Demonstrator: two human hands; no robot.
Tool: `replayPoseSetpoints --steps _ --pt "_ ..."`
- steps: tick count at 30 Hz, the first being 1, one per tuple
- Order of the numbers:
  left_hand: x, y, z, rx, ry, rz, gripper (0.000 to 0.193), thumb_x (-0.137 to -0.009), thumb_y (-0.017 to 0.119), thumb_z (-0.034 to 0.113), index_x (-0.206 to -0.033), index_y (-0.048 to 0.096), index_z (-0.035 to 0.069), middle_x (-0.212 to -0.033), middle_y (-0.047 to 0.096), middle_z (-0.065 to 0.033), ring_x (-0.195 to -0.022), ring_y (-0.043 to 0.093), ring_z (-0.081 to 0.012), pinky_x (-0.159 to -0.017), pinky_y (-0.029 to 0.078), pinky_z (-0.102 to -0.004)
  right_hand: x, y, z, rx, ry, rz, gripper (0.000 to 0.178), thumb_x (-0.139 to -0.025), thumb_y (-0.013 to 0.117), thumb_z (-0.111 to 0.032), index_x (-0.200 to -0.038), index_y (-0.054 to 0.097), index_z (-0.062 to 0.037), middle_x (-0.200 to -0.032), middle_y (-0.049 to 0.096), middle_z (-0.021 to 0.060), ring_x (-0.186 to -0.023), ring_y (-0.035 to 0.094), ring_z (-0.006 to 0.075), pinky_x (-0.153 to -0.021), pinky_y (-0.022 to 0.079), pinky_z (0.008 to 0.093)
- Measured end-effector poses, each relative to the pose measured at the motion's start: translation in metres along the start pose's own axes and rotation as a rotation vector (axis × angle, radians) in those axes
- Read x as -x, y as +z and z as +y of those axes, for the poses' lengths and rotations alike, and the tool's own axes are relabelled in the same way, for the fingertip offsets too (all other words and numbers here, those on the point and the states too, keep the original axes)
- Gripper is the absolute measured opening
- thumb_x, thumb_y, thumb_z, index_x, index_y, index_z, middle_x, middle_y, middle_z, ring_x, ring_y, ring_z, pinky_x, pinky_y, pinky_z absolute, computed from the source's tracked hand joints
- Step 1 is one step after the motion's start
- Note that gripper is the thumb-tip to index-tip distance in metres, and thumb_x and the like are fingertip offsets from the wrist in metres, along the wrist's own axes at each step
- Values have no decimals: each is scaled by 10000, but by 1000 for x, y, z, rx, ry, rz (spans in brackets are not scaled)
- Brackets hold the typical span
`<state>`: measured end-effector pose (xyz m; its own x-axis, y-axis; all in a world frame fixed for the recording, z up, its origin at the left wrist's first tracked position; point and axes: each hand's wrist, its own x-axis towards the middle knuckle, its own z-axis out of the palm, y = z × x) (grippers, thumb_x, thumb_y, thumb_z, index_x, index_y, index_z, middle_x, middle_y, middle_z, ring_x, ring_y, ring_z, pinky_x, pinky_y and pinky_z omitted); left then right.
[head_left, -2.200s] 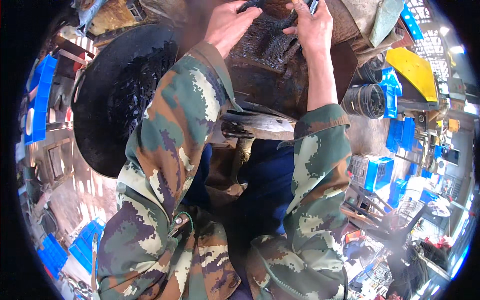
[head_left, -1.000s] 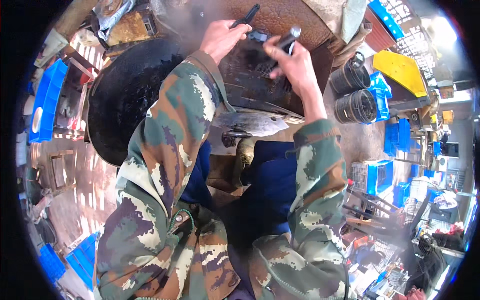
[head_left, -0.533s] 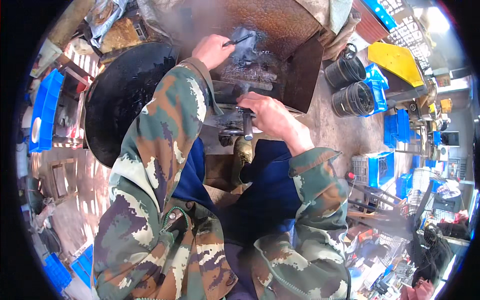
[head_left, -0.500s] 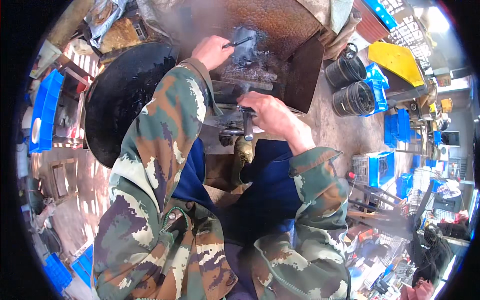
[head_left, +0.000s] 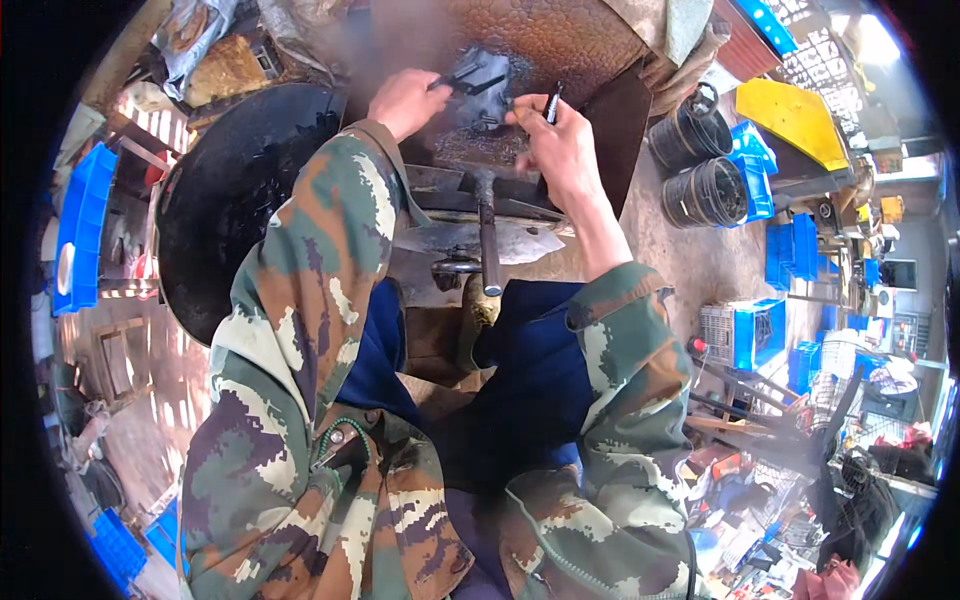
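Observation:
My left hand (head_left: 405, 103) is closed on the end of a slim dark strip (head_left: 455, 79) over the sooty recess of a brown metal hood. Another dark bar-like piece (head_left: 486, 86) lies close to its tip; whether the two touch I cannot tell. Across from it, my right hand (head_left: 562, 150) pinches a short dark rod (head_left: 552, 103) with a shiny patch, its fingers partly blurred. Below the hands, a T-shaped metal handle (head_left: 489, 240) points toward my knees, touched by neither hand. A pale grey metal surface (head_left: 500, 243) shows behind it.
A large black round basin (head_left: 240, 200) stands at my left. The brown metal hood (head_left: 565, 45) rises ahead, with a dark side plate (head_left: 625, 140). Black buckets (head_left: 705, 193), blue crates (head_left: 765, 335) and a yellow panel (head_left: 790, 125) are on the right. Haze blurs the upper middle.
My right hand has moved from the T-shaped handle, up and forward into the recess, where a short dark rod now shows in its fingers. My left hand has shifted slightly left.

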<state>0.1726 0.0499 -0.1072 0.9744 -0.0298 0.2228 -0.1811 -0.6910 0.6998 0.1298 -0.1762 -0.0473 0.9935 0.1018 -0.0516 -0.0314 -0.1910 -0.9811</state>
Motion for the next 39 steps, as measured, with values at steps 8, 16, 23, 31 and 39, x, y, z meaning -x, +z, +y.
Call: replayPoseSetpoints --steps 8,16,23,31,39 --pt "12 -18 66 720 -302 -301 272 -987 624 295 -1030 717 43 -753 626 44 -483 323 -1 -428 225 -217 -8 12 -16 -401 -6 -7 169 -982 616 -84 -1112 621 23 -878 704 92 -647 663 151 -499 498 257" --pt "10 -13 67 852 -306 -340 256 -997 597 245 -1008 677 2 -940 688 -29 -496 370 -17 -422 263 -217 -8 6 -11 -412 -15 39 126 -986 612 -79 -1070 627 14 -882 679 90 -636 630 139 -477 463 269" --pt "-7 -7 3 677 -411 -290 255 -971 543 214 -983 667 -9 -775 623 -16 -521 430 -55 -448 300 -232 3 -3 -9 -413 -7 34 182 -987 626 -142 -1061 627 24 -853 616 69 -581 516 113 -476 461 276" --pt "0 10 -13 264 -190 -351 270 -909 627 241 -992 709 -3 -610 531 -10 -561 485 -126 -534 403 -316 13 -13 -6 -281 -32 40 245 -996 621 -207 -1046 631 33 -859 633 83 -524 526 118 -473 463 278" --pt "0 4 -14 281 81 -440 316 -898 598 168 -1138 692 -15 -910 646 -89 -789 575 -199 -736 473 -356 17 -23 -11 -318 11 37 220 -993 621 -186 -1060 640 23 -868 643 82 -566 549 117 -468 515 284"
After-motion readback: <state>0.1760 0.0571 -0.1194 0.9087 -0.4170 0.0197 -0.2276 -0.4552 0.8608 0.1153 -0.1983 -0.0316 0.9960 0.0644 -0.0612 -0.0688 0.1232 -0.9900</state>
